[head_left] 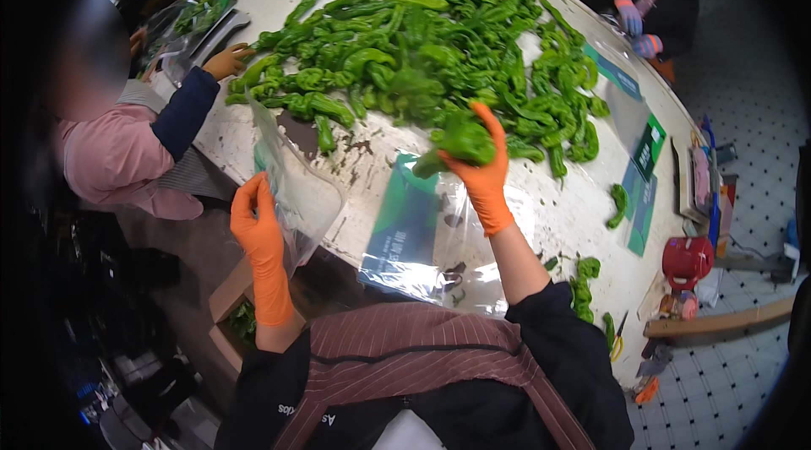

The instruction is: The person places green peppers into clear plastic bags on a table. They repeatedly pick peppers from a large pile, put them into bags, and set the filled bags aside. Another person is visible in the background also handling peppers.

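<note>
My right hand (485,184), in an orange glove, is curled around a green pepper (465,139), held over the table's near middle. Its fingers are closed on it, and more than one pepper may be in the grip. My left hand (260,235), gloved in orange too, pinches the edge of a clear plastic bag (306,197) with a green print. The bag hangs upright at the table's near left edge. Beyond both hands spreads a large heap of long, wrinkled green peppers (439,36). Flat below my right hand lies another printed clear bag (404,230).
At the left, a person in pink sleeves (118,154) reaches a gloved hand (226,62) to the heap. Another person with striped gloves (629,18) sits far right. More printed bags (646,171), yellow-handled scissors (618,343) and a red container (686,260) are at the right.
</note>
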Tool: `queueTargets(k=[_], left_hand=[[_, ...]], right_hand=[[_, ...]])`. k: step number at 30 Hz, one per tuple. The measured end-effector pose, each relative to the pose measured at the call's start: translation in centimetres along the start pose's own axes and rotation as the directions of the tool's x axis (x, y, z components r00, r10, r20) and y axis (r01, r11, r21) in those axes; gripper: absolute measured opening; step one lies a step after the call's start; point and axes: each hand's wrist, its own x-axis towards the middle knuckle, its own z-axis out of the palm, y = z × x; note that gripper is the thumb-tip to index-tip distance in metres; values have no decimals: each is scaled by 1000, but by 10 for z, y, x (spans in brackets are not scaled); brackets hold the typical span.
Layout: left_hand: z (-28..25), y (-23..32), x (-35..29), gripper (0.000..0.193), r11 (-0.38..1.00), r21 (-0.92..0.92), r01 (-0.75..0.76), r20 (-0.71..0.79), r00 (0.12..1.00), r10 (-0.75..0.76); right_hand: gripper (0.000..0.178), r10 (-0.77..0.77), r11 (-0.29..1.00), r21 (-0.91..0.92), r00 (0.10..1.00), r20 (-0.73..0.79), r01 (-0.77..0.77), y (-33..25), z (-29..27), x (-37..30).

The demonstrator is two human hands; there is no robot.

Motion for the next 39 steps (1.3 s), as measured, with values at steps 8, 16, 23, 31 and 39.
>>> queueTargets(k=[8, 16, 23, 31, 39], left_hand=[[55, 3, -6, 15, 979, 77, -187, 235, 958, 165], [85, 8, -21, 13, 905, 93, -414, 389, 852, 350], [128, 10, -99, 10, 864, -44, -501, 702, 600, 384], [136, -12, -145, 6, 893, 113, -435, 761, 616, 203], [125, -1, -144, 7, 892, 178, -416, 693, 697, 186]], right_hand=[[77, 477, 816, 474, 849, -228, -332, 28, -110, -163], [40, 906, 258, 398, 364, 218, -880, 19, -158, -215], [56, 128, 485, -842, 972, -196, -234, 12, -168, -187], [62, 235, 634, -719, 957, -170, -283, 51, -213, -164], [34, 780, 592, 353, 626, -24, -724, -10, -178, -174]])
